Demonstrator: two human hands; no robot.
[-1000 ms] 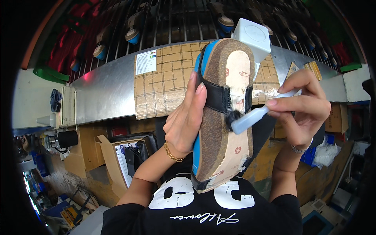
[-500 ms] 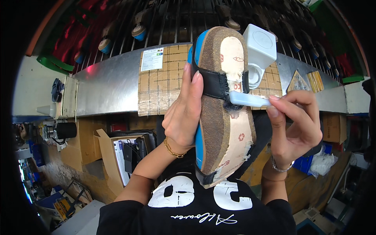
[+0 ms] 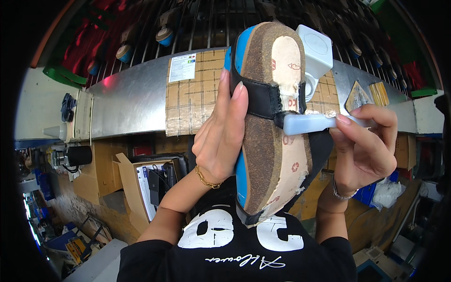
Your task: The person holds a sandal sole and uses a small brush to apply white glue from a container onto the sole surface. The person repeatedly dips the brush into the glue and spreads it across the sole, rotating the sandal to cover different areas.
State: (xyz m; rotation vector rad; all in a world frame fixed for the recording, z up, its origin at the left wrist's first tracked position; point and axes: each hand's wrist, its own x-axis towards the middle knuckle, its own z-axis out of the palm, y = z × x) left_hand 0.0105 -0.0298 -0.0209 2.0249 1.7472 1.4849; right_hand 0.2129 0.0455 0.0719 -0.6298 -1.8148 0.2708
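A sandal (image 3: 263, 155) on a blue shoe last (image 3: 243, 47) is held up with its underside showing. A brown cork-like layer rings a pale printed insole board, and a black strap (image 3: 260, 101) is folded onto it, its cut edge ragged. My left hand (image 3: 216, 141) grips the sandal along its left side, thumb by the strap; its other fingers are partly hidden. Between thumb and fingertips, my right hand (image 3: 366, 150) pinches a brush with a pale blue handle (image 3: 305, 124). Its dark bristles touch the sole beside the strap's lower edge.
Behind the sandal, a white container (image 3: 315, 47) stands on a cardboard sheet (image 3: 202, 103) over a metal ledge (image 3: 127, 110). Beyond run metal rollers carrying several shoes on lasts. A scraper-like blade (image 3: 358, 97) lies at right; an open carton (image 3: 134, 183) sits below left.
The sandal has shifted slightly right and away from me with my left hand. My right hand and the brush have moved right, and the brush handle lies more level.
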